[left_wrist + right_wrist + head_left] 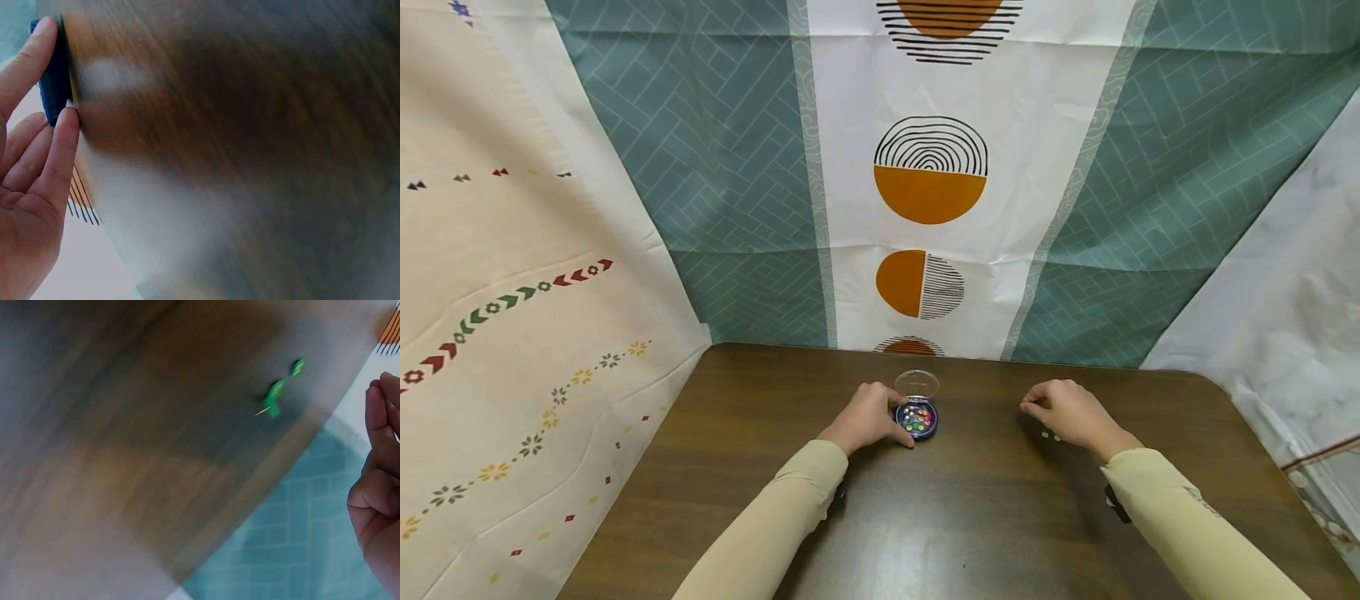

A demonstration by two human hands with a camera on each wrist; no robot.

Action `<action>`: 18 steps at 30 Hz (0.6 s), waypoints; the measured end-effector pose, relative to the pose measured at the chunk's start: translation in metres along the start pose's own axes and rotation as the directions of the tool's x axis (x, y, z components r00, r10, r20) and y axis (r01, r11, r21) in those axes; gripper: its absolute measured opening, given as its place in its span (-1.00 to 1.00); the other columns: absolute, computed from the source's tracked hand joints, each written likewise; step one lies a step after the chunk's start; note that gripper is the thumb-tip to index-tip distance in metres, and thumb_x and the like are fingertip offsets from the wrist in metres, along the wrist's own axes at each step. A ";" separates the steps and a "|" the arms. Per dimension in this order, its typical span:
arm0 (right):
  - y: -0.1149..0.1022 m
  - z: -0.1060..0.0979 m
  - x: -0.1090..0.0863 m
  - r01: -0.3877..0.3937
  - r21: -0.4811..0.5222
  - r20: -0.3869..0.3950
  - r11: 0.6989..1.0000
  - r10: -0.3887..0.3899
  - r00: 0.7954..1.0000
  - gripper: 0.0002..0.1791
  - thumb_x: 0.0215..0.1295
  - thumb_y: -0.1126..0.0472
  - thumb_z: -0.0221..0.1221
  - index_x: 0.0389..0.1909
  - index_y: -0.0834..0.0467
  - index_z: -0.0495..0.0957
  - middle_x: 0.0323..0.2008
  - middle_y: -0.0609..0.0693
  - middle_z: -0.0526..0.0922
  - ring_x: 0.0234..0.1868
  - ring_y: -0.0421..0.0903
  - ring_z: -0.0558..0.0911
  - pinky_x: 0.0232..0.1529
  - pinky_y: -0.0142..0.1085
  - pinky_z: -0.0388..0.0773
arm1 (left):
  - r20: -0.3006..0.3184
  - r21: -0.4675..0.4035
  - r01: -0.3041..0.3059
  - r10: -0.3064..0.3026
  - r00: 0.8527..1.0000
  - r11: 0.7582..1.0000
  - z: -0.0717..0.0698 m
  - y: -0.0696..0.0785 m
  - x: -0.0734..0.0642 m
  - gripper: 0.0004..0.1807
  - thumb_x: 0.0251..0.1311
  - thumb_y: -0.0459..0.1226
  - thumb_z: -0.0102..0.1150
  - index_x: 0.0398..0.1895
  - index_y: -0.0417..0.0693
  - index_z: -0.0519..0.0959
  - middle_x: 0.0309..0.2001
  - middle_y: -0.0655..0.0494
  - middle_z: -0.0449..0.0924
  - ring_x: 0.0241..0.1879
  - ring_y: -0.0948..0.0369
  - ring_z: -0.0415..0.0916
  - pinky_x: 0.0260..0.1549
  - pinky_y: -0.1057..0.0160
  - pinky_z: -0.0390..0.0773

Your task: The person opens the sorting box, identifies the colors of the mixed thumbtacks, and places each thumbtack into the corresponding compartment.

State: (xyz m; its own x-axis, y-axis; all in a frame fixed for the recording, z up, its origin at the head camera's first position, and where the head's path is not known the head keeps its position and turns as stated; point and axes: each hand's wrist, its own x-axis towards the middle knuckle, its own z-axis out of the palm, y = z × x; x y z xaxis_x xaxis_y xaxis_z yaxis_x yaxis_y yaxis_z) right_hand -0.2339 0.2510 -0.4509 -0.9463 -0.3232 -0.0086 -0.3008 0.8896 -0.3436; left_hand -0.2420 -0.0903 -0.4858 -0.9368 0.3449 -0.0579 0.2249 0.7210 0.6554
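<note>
My left hand (868, 417) grips the side of a small round blue case (917, 435), thumb at the near edge and fingers at the far edge. Its clear lid (917, 382) stands raised at the back, and small red, green, white and yellow pieces lie inside. The left wrist view shows the case's blue side (56, 78) between thumb and fingers. Over the table to the right, my right hand (1070, 414) has thumb and fingertips together, the other fingers curled; anything between the tips is hidden. Beside it lie several green push pins (274, 394), one with its needle showing.
The brown wooden table (955, 517) runs back to a hanging cloth (737, 208) with teal and white panels. Patterned pale cloth (535, 350) hangs along the left, and whitish cloth (1285, 333) is at the right.
</note>
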 end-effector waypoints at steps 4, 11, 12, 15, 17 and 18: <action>0.016 -0.003 -0.010 -0.036 -0.008 0.015 0.999 0.036 0.999 -0.84 0.23 0.06 0.20 -0.27 0.01 0.68 -0.35 -0.15 0.69 -0.51 -0.30 0.51 -0.40 -0.30 0.47 | 0.000 0.000 -0.001 0.001 1.000 1.000 0.000 0.000 0.000 -0.20 -0.53 -0.03 0.62 -0.01 -0.09 0.63 -0.05 0.10 0.67 -0.05 0.25 0.55 -0.03 0.23 0.54; 0.040 -0.010 -0.025 -0.089 -0.044 0.063 0.995 0.092 0.994 -0.86 0.18 0.03 0.23 -0.33 -0.04 0.69 -0.33 -0.14 0.70 -0.40 -0.24 0.54 -0.40 -0.23 0.47 | 0.012 -0.008 -0.009 0.009 1.000 1.000 0.002 -0.001 0.001 -0.19 -0.52 -0.03 0.62 0.00 -0.09 0.62 -0.05 0.10 0.67 -0.12 0.30 0.55 -0.06 0.25 0.55; 0.042 -0.010 -0.027 -0.094 -0.047 0.071 0.994 0.097 0.993 -0.88 0.17 0.03 0.23 -0.36 -0.05 0.69 -0.34 -0.15 0.70 -0.40 -0.24 0.53 -0.40 -0.24 0.46 | 0.012 -0.007 -0.009 0.009 1.000 1.000 0.002 -0.001 0.002 -0.19 -0.52 -0.02 0.62 0.00 -0.09 0.62 -0.05 0.10 0.67 -0.12 0.31 0.54 -0.06 0.25 0.55; 0.048 -0.012 -0.031 -0.101 -0.043 0.099 0.994 0.105 0.990 -0.89 0.16 0.03 0.24 -0.41 -0.06 0.69 -0.38 -0.16 0.69 -0.44 -0.22 0.49 -0.44 -0.27 0.40 | 0.009 -0.008 -0.007 0.007 1.000 1.000 0.001 -0.001 0.002 -0.19 -0.52 -0.02 0.62 -0.01 -0.09 0.62 -0.06 0.10 0.67 -0.18 0.32 0.54 -0.09 0.26 0.56; 0.050 -0.012 -0.033 -0.113 -0.033 0.122 0.993 0.116 0.986 -0.90 0.16 0.03 0.24 -0.44 -0.08 0.69 -0.41 -0.18 0.68 -0.48 -0.22 0.45 -0.47 -0.29 0.35 | 0.006 -0.002 -0.005 0.005 1.000 1.000 0.002 -0.001 0.002 -0.19 -0.53 -0.02 0.62 -0.01 -0.08 0.63 -0.07 0.10 0.68 -0.20 0.33 0.53 -0.09 0.27 0.56; 0.051 -0.011 -0.034 -0.119 -0.029 0.132 0.992 0.122 0.984 -0.89 0.16 0.02 0.24 -0.46 -0.09 0.69 -0.42 -0.19 0.68 -0.49 -0.22 0.43 -0.47 -0.30 0.34 | 0.006 -0.001 -0.003 0.003 1.000 1.000 0.002 -0.002 0.002 -0.19 -0.53 -0.02 0.62 -0.01 -0.08 0.63 -0.07 0.10 0.68 -0.21 0.34 0.53 -0.10 0.27 0.56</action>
State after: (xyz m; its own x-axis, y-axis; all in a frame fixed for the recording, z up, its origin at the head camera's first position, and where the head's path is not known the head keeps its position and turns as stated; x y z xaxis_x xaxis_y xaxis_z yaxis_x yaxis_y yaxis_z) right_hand -0.2185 0.3105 -0.4575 -0.9520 -0.2518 -0.1743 -0.1889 0.9308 -0.3130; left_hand -0.2434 -0.0897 -0.4883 -0.9346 0.3505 -0.0607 0.2271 0.7192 0.6567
